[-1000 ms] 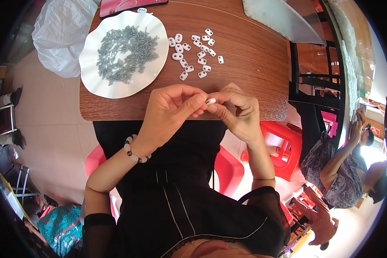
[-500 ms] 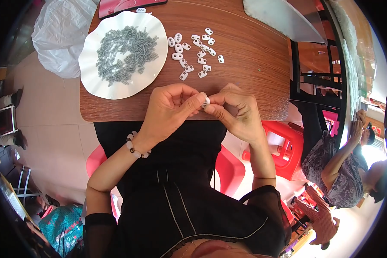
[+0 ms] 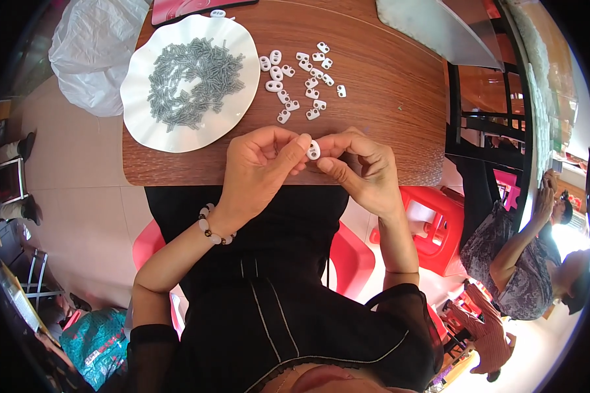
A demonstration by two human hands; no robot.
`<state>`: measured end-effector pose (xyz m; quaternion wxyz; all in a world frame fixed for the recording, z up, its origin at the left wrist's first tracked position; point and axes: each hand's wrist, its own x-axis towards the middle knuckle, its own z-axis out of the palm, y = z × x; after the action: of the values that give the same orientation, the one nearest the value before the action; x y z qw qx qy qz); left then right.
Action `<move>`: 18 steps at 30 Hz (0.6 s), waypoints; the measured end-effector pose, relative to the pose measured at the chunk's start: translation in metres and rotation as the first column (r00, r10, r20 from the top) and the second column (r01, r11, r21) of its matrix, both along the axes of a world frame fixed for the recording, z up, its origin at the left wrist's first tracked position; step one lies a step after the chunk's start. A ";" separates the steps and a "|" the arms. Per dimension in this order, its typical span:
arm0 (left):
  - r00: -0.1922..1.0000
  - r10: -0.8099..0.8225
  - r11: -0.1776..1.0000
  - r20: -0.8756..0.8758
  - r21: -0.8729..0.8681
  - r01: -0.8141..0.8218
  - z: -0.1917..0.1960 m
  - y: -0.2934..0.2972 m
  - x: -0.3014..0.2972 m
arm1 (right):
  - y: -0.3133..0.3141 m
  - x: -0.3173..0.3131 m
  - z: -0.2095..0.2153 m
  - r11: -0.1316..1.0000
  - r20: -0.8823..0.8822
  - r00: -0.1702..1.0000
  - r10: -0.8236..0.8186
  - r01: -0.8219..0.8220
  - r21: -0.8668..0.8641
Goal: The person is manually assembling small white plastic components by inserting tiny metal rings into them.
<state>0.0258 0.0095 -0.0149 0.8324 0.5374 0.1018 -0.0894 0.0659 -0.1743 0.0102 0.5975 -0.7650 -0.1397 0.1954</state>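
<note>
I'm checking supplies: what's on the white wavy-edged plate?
Many small grey rod-shaped pieces lie heaped on the plate, around a barer patch near the middle. The heap covers its own lowest pieces and the plate surface beneath, so those can't be seen.

A bright room with a tiled floor and a wooden table.
The tiles are pale, with thin seams; the brown tabletop has rounded near corners. A red plastic stool stands to the right, near a black frame. A silver metal frame is far left. Strong light glares at the right edge.
</note>
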 end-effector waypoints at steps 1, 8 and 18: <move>1.000 -0.016 0.999 0.013 0.028 0.016 0.000 0.000 -0.001 | 0.000 0.000 0.000 1.000 -0.019 1.000 -0.008 0.008 0.014; 0.999 -0.035 0.999 0.003 0.032 0.035 0.002 0.000 -0.001 | 0.002 0.000 -0.001 1.000 0.056 0.998 -0.005 0.004 0.021; 0.997 -0.078 0.997 0.025 0.028 0.077 0.002 0.004 0.000 | 0.003 0.004 0.018 0.991 0.162 0.985 0.065 -0.045 -0.124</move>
<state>0.0255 0.0130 -0.0131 0.8222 0.5533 0.0714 -0.1132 0.0699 -0.1709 0.0277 0.5312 -0.8090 -0.1978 0.1556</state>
